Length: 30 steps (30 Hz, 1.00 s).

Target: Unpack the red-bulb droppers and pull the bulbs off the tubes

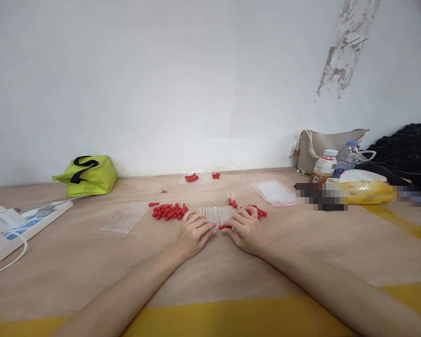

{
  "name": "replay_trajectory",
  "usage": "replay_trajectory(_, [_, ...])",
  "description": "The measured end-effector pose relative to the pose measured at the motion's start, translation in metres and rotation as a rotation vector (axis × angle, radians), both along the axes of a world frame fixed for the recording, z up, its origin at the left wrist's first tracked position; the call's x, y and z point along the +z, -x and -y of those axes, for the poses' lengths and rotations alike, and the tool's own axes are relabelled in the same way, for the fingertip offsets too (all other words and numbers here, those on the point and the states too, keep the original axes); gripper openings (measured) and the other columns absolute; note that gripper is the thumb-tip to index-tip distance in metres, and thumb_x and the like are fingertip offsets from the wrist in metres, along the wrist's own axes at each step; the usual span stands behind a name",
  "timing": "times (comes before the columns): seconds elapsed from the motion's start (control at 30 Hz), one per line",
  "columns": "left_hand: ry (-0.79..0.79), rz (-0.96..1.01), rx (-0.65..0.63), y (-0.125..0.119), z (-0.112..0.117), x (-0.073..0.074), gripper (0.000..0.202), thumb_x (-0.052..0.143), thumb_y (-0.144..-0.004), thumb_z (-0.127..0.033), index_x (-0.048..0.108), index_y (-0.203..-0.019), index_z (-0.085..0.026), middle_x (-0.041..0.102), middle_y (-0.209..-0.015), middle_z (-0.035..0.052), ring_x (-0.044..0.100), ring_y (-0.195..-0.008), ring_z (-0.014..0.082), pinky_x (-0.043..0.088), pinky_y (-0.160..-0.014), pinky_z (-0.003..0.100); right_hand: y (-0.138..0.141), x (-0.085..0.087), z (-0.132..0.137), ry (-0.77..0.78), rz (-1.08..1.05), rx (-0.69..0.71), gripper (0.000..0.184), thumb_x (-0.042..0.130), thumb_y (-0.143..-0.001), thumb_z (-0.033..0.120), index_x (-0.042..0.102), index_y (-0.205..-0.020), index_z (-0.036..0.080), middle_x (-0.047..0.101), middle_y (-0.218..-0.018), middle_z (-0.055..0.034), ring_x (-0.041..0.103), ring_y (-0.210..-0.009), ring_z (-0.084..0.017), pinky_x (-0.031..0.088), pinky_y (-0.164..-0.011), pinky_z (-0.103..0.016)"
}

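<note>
My left hand [193, 232] and my right hand [244, 228] rest close together on the table, fingers pinched toward each other. Between them is a small red cap [225, 227], which my right fingers pinch, apparently on a thin clear tube that my left fingers grip. Just behind the hands lies a row of clear tubes [214, 213]. A pile of red caps [168, 211] lies to the left of the tubes. A few more red caps [259, 211] lie behind my right hand.
Clear plastic bags lie at the left [124, 220], right [274, 192] and back [199, 178]. A green bag [86, 176] and a power strip [17, 224] are at left. Bottles [323, 167], a beige bag [328, 145] and dark cloth [403, 150] stand at right.
</note>
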<state>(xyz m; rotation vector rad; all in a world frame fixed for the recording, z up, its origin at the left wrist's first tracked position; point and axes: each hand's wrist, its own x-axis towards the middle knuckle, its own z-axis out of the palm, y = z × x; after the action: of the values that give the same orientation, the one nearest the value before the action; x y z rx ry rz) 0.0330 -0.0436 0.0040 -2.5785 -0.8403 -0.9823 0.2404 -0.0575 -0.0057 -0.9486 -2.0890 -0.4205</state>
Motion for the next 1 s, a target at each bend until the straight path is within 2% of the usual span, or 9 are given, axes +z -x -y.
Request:
replay_trajectory(0.13, [-0.016, -0.019, 0.037, -0.001, 0.002, 0.0, 0.016, 0.048, -0.084, -0.025, 0.064, -0.085, -0.023, 0.064, -0.071, -0.0001, 0.053, -0.075, 0.0152, 0.031, -0.086, 0.038, 0.0, -0.001, 0.0, -0.017, 0.03, 0.029, 0.017, 0.049, -0.083, 0.033, 0.064, -0.085, 0.025, 0.061, -0.072, 0.0001, 0.047, -0.077, -0.014, 0.019, -0.085, -0.037])
replay_trajectory(0.37, [-0.01, -0.019, 0.019, 0.003, 0.007, 0.002, 0.016, 0.048, -0.084, -0.023, 0.064, -0.082, -0.022, 0.063, -0.067, 0.0, 0.053, -0.074, 0.0155, 0.031, -0.085, 0.039, -0.002, 0.001, 0.001, 0.004, 0.053, 0.065, 0.018, 0.048, -0.084, 0.029, 0.064, -0.079, 0.024, 0.057, -0.066, 0.0007, 0.044, -0.075, -0.013, 0.019, -0.082, -0.037])
replay_trajectory(0.67, [0.007, 0.024, 0.028, 0.004, 0.007, 0.002, 0.019, 0.046, -0.084, -0.023, 0.064, -0.078, -0.02, 0.062, -0.064, 0.0012, 0.053, -0.07, 0.0151, 0.035, -0.077, 0.036, -0.005, 0.0, 0.002, 0.002, 0.099, 0.026, 0.018, 0.045, -0.083, 0.023, 0.061, -0.076, 0.02, 0.056, -0.068, -0.0006, 0.046, -0.078, -0.015, 0.02, -0.085, -0.038])
replay_trajectory(0.77, [0.038, 0.142, 0.066, 0.013, 0.003, 0.001, 0.019, 0.046, -0.085, -0.024, 0.064, -0.08, -0.019, 0.06, -0.066, 0.0019, 0.052, -0.068, 0.0144, 0.039, -0.07, 0.031, -0.015, -0.001, -0.001, 0.007, 0.048, -0.016, 0.017, 0.045, -0.083, 0.023, 0.061, -0.078, 0.021, 0.058, -0.07, -0.0006, 0.049, -0.077, -0.014, 0.024, -0.085, -0.037])
replay_trajectory(0.87, [0.112, 0.241, 0.112, 0.022, -0.002, 0.0, 0.021, 0.043, -0.086, -0.024, 0.062, -0.09, -0.018, 0.057, -0.074, 0.0031, 0.052, -0.069, 0.0132, 0.043, -0.065, 0.026, -0.025, 0.001, -0.006, 0.024, -0.062, -0.021, 0.017, 0.046, -0.084, 0.025, 0.063, -0.086, 0.023, 0.059, -0.078, -0.0012, 0.053, -0.075, -0.012, 0.032, -0.08, -0.031])
replay_trajectory(1.0, [0.116, 0.238, 0.213, 0.027, -0.008, -0.001, 0.028, 0.038, -0.086, -0.018, 0.058, -0.105, -0.016, 0.05, -0.085, 0.0054, 0.051, -0.077, 0.0142, 0.045, -0.071, 0.027, -0.037, 0.007, -0.018, 0.111, -0.309, -0.056, 0.024, 0.039, -0.086, 0.027, 0.06, -0.098, 0.024, 0.056, -0.089, -0.0037, 0.055, -0.079, -0.013, 0.042, -0.071, -0.026])
